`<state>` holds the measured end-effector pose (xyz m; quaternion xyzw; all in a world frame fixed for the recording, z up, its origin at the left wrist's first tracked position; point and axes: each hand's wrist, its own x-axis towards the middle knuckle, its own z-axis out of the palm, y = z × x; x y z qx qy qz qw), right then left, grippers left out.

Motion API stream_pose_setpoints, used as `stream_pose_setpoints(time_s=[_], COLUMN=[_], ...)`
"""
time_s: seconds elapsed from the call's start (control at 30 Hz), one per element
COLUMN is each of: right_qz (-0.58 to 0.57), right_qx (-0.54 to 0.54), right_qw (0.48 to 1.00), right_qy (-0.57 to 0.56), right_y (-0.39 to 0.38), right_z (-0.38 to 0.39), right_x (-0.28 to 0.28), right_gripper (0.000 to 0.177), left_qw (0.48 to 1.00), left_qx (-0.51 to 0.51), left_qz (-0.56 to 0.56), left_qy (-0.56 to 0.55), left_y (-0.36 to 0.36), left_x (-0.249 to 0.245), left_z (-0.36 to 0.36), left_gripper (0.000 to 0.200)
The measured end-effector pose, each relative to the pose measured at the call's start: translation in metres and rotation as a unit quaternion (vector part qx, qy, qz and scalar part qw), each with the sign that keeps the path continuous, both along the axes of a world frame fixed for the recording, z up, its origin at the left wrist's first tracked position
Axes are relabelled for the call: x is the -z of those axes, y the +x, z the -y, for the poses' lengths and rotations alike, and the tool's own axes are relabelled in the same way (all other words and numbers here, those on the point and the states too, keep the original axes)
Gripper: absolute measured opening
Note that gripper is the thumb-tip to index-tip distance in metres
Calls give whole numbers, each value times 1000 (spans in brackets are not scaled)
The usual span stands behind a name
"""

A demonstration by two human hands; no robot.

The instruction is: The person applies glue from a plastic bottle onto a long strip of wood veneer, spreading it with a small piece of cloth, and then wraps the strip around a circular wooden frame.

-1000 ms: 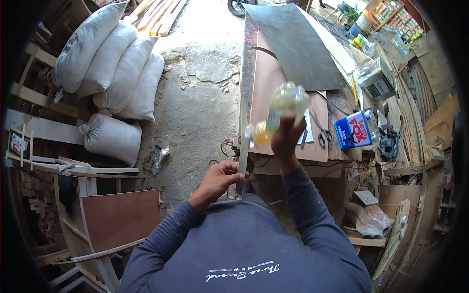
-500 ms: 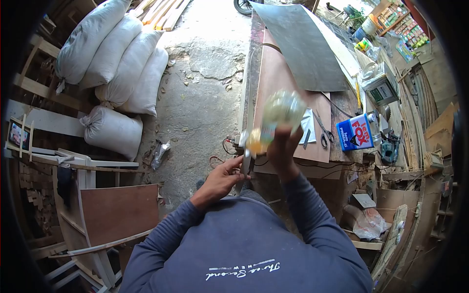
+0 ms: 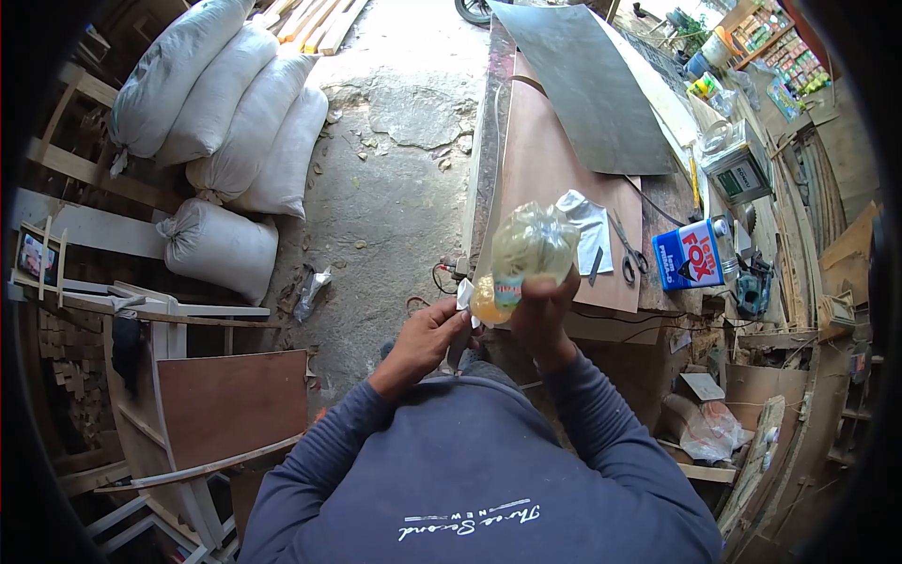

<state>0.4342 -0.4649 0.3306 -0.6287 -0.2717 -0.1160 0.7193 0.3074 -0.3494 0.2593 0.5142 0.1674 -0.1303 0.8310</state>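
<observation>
The fingers of your right hand (image 3: 545, 315) wrap the base of a tilted clear bottle (image 3: 528, 249), yellowish liquid pooled at its low neck, above the table (image 3: 554, 160) edge. The fingers of your left hand (image 3: 427, 338) pinch a pale strip (image 3: 463, 299) just beside that neck.

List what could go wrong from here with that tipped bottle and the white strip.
1. The bottle in the right hand is tilted, its yellowish liquid pooled at the low end right beside the left hand: it may run onto the fingers.
2. Both hands sit off the edge of the brown board, above the person's lap: drips could land on clothing.
3. The white strip is thin and pinched only by fingertips; it might flex or slip.
</observation>
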Motion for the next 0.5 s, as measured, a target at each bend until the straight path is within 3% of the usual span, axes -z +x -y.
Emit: stream_pose_setpoints(time_s=[0.1,0.17,0.2,0.27,0.4,0.5], right_qz=[48,80,31,5,-17,-5], right_qx=[24,98,83,59,-30,-14], right_qw=[995,989,996,997,999,1000], right_qy=[-81,-71,-25,-48,-1,-9], right_y=[30,72,78,71,8,12], right_z=[6,-10,-16,-7,8,9], right_x=[7,12,0,1,9,6], right_gripper=[51,51,54,49,62,68], left_qw=[1000,999,999,999,996,994], left_qx=[-3,-17,-21,-35,-66,-77], left_qz=[18,27,24,15,9,-13], left_qy=[-14,-12,-20,-38,-63,-74], left_y=[-10,-9,-8,-7,-4,-7], left_x=[-10,-17,-17,-11,2,4], left_z=[7,11,11,9,6,6], left_gripper=[33,37,37,37,25,23])
